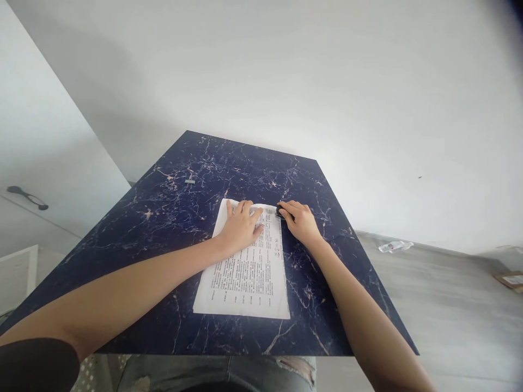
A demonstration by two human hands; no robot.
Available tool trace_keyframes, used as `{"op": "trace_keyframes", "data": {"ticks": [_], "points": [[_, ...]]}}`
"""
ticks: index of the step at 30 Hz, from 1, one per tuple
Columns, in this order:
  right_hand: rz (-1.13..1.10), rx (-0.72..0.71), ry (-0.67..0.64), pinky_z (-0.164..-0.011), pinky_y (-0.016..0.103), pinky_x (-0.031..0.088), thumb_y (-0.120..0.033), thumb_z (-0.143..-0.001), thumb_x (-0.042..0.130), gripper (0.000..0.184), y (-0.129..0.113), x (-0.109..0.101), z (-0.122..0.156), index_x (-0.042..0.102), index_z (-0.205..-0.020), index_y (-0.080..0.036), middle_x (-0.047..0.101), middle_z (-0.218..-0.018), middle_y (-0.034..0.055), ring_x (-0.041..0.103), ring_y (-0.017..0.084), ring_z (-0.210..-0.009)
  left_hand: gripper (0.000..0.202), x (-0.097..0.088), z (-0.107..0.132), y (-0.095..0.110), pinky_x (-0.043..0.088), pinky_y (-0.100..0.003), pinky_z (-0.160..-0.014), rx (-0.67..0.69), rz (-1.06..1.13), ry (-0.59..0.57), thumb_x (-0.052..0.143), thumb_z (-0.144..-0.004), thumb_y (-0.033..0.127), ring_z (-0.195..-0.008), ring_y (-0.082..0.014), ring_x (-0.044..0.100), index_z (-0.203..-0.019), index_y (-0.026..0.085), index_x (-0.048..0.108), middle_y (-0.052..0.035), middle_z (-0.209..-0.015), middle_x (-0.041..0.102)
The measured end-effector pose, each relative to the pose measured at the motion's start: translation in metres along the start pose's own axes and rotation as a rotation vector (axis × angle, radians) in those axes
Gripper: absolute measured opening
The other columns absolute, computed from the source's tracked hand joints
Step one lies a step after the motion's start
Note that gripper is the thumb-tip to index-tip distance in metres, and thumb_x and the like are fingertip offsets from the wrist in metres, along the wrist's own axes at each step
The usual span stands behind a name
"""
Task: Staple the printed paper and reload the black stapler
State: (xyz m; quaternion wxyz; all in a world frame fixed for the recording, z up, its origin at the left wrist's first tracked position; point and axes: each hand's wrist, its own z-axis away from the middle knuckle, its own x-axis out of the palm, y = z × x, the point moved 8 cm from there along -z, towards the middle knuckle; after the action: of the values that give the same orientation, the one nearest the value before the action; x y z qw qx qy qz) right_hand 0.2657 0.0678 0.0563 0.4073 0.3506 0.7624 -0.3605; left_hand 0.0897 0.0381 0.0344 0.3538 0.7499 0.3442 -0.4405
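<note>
A stack of printed white paper [249, 277] lies on a dark blue marbled table [171, 218]. My left hand [241, 226] rests flat on the paper's far end, fingers stretched out and pressing it down. My right hand [300, 220] sits at the paper's far right corner, fingers curled over a small black object [280, 211], probably a stapler or clip, that meets the paper's edge. Most of that object is hidden under my fingers.
A small grey piece [190, 181] lies on the table's far left part. A plastic bottle [394, 246] lies on the grey floor by the white wall. A cardboard box [510, 280] sits at the far right. A black handle [26, 197] is on the left wall.
</note>
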Motion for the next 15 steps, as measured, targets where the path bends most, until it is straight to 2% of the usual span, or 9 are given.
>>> {"op": "trace_keyframes", "data": {"ticks": [8, 15], "points": [[0.003, 0.005, 0.005, -0.09, 0.043, 0.045, -0.035, -0.108, 0.043, 0.033, -0.0028, -0.001, -0.0013, 0.071, -0.124, -0.026, 0.075, -0.114, 0.0096, 0.068, 0.029, -0.104, 0.044, 0.0011, -0.0001, 0.001, 0.019, -0.08, -0.116, 0.007, -0.026, -0.012, 0.047, -0.103, 0.038, -0.14, -0.0409, 0.04, -0.141, 0.019, 0.056, -0.0214, -0.146, 0.048], [0.034, -0.009, -0.008, -0.091, 0.044, 0.045, -0.035, -0.108, 0.043, 0.033, -0.0026, 0.0029, -0.0016, 0.071, -0.123, -0.027, 0.075, -0.113, 0.0087, 0.068, 0.029, -0.102, 0.044, 0.0009, -0.0003, 0.0009, 0.016, -0.078, -0.117, 0.004, -0.009, -0.011, 0.048, -0.103, 0.04, -0.139, -0.0409, 0.041, -0.141, 0.02, 0.057, -0.0208, -0.147, 0.048]]}}
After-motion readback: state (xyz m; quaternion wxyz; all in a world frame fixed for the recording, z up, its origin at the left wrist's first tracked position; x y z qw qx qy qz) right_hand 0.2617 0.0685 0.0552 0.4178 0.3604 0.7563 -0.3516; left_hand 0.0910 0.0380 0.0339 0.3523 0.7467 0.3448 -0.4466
